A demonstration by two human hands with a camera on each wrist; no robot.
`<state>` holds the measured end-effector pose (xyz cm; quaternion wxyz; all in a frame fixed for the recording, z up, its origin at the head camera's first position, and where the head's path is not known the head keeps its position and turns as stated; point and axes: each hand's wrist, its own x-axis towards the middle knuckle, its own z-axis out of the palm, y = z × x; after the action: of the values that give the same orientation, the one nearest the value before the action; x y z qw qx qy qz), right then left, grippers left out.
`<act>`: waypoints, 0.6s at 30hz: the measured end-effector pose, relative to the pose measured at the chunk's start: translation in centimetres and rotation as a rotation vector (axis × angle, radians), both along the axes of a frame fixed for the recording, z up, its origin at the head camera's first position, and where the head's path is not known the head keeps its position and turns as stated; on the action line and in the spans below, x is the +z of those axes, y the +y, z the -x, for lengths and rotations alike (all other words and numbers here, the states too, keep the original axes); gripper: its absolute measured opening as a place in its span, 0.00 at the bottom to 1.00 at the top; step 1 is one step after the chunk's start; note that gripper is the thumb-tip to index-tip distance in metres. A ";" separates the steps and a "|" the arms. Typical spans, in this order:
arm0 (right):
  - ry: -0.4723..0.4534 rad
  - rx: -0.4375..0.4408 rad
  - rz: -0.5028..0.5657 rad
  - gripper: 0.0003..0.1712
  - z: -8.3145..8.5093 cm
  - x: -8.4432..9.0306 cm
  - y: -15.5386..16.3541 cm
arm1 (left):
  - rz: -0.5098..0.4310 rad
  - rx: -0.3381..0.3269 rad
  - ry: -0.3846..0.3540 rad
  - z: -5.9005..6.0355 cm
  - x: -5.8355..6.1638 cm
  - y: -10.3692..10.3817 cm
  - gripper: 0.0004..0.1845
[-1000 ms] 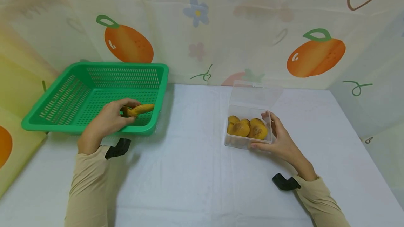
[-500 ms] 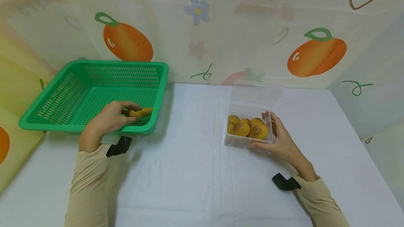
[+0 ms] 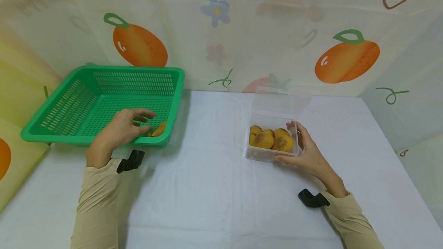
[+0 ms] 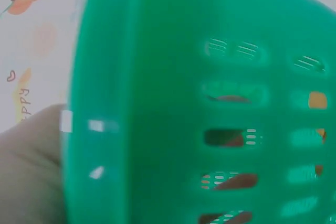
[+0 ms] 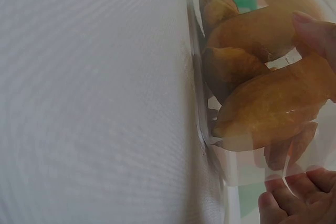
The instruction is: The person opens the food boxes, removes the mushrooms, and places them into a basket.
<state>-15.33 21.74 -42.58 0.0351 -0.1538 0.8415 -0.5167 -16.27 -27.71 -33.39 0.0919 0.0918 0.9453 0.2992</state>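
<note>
My left hand [image 3: 121, 128] reaches over the near rim of a green plastic basket [image 3: 104, 140], fingers apart and holding nothing. Just beyond its fingertips lies a small banana [image 3: 160, 129] in the basket's near right corner, partly hidden by the rim. In the left wrist view the slotted basket wall [image 4: 163, 87] covers most of the hand. My right hand [image 3: 309, 156] grips the right end of a clear plastic box [image 3: 254, 154], thumb in front and fingers behind. Several plump yellow fruits [image 3: 263, 140] with brown specks fill the box; the right wrist view shows them through the wall.
The box's clear lid [image 3: 280, 103] stands open at its back. A white cloth [image 3: 207, 172] covers the table, stretching between basket and box. Behind rises a patterned curtain [image 3: 249, 45], with a yellowish side panel [image 3: 20, 107] at the left.
My left hand has lowered the banana into the basket's corner and let go of it; its fingers have spread. The right hand has kept its hold on the box.
</note>
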 end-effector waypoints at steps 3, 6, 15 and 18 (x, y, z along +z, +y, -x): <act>-0.003 0.003 0.005 0.64 0.0 0.0 0.1 | -0.019 0.009 0.014 -0.2 0.3 0.3 0.22; -0.001 0.007 0.006 0.64 0.0 0.0 0.0 | -0.039 0.017 0.049 -0.5 0.6 0.6 0.22; 0.005 0.007 -0.002 0.64 0.1 -0.2 0.1 | -0.095 -0.001 0.193 -1.3 1.6 3.1 0.20; 0.006 0.005 -0.006 0.64 0.1 -0.2 0.2 | -0.115 -0.018 0.214 -1.5 1.8 4.1 0.21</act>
<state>-15.45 21.89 -42.78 0.0344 -0.1571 0.8429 -0.5135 -14.80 -23.56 -31.60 -0.0125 0.1368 0.9302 0.3405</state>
